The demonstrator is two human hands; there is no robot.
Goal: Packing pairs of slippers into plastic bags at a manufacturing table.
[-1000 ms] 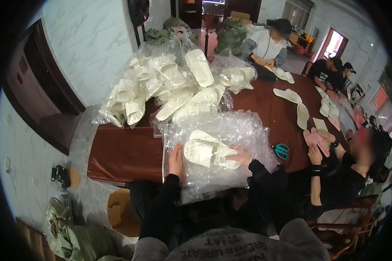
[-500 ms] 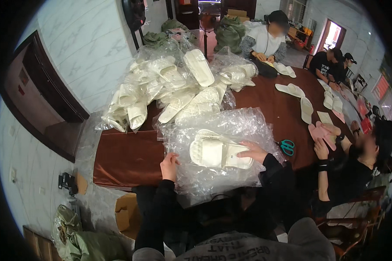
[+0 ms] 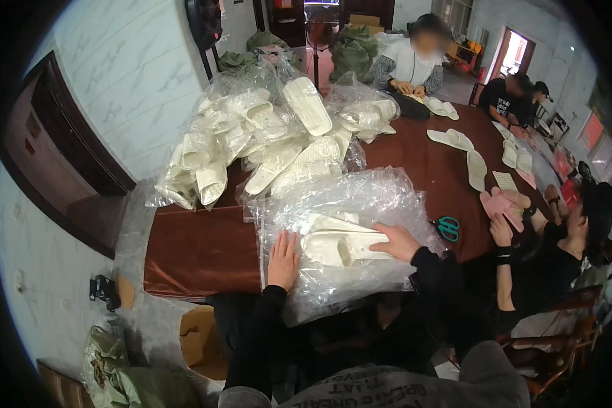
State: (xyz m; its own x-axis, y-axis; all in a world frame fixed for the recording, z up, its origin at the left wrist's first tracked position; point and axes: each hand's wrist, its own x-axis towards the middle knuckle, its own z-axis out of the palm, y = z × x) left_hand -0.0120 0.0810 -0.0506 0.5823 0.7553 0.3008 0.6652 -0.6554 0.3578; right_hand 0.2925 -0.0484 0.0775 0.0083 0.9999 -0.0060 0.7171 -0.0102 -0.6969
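While both forearms in dark sleeves come in from the near edge, the left hand (image 3: 283, 260) lies flat with fingers spread on a clear plastic bag (image 3: 340, 211), gripping nothing. The right hand (image 3: 396, 241) rests palm down on the pair of cream slippers (image 3: 340, 246) through the film, fingers extended over their right end rather than curled around them; it presses rather than grasps.

The slippers are pale cream, thick-soled open slides, lying side by side with their length running left to right, one showing its open strap mouth toward the near side. They sit inside the crinkled, shiny bag, which spreads over the near edge of the brown table (image 3: 197, 245) and hangs a little over it.

Far of the bag, a big heap of bagged cream slippers (image 3: 265, 143) piles up on the left half of the table. Just right of the right hand lie teal-handled scissors (image 3: 447, 228). Farther right, a seated person's hands hold pink slippers (image 3: 498, 204), and loose cream slippers (image 3: 476, 168) lie across the far right of the table.
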